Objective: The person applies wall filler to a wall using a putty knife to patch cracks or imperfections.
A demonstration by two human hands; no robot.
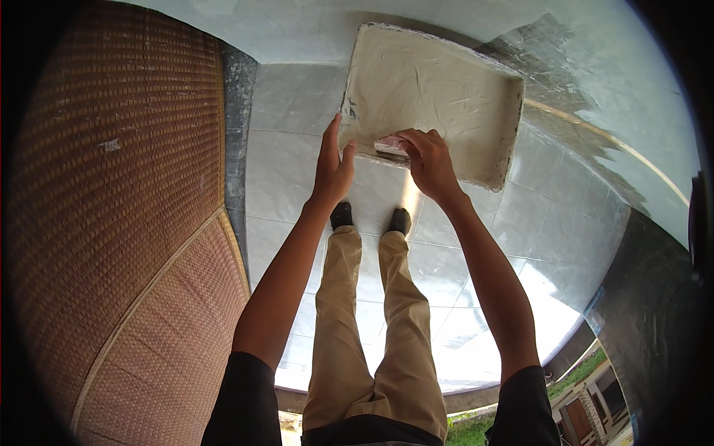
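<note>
A shallow rectangular tray [511,123] in front of me holds a smooth layer of wet, beige, plaster-like paste [431,89] with ridges and swirls on its surface. My left hand [335,167] grips the tray's near left corner, with the fingers along the left side and the thumb at the near edge. In my right hand [431,160] is a small, flat scraper-like tool [390,146], pinkish and smeared with paste. It sits at the tray's near rim, and my fingers hide part of it, so its exact kind is unclear.
Woven mat panels [134,149] stand along the left. Behind the tray rises a pale wall [297,30] with a rough grey patch [539,63]. Grey tiles [286,178] cover the floor, sunlit at the lower right. My feet [400,221] are just short of the tray.
</note>
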